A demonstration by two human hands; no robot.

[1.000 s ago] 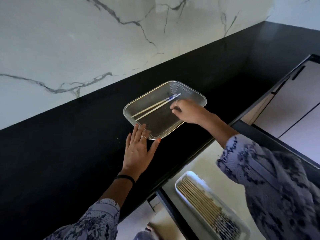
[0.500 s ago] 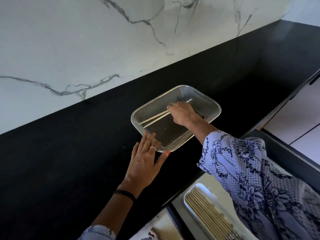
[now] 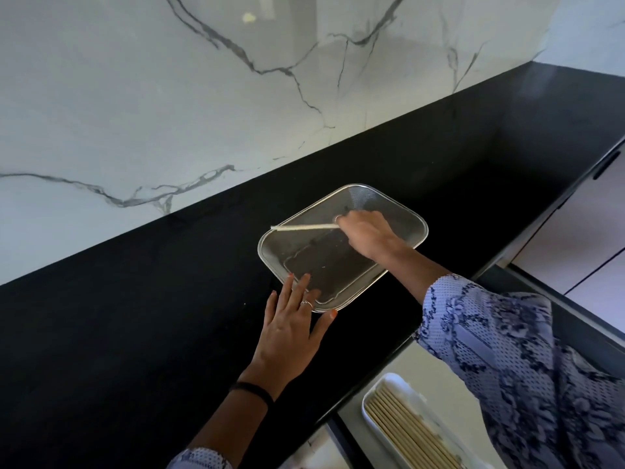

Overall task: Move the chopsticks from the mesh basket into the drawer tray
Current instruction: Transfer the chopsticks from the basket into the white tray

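Note:
A rectangular metal mesh basket (image 3: pixel 399 204) rests on the black counter. My right hand (image 3: pixel 367 235) is over the basket, closed around a pair of pale chopsticks (image 3: pixel 304 227) whose thin ends stick out left past the basket's rim, lifted off its bottom. My left hand (image 3: pixel 291 328) lies flat on the counter, fingers spread, fingertips touching the basket's near corner. Below the counter edge, a white drawer tray (image 3: pixel 378 394) holds several pale chopsticks laid side by side; my patterned sleeve hides its right part.
The black counter (image 3: pixel 135 316) runs along a white marble wall (image 3: pixel 169 96). The open drawer sits under the counter's front edge at lower right. Pale cabinet fronts (image 3: pixel 592 231) with dark handles stand at the right.
My right hand has closed on the two chopsticks and raised them off the basket floor, swinging them level. My left hand stays at the basket's corner.

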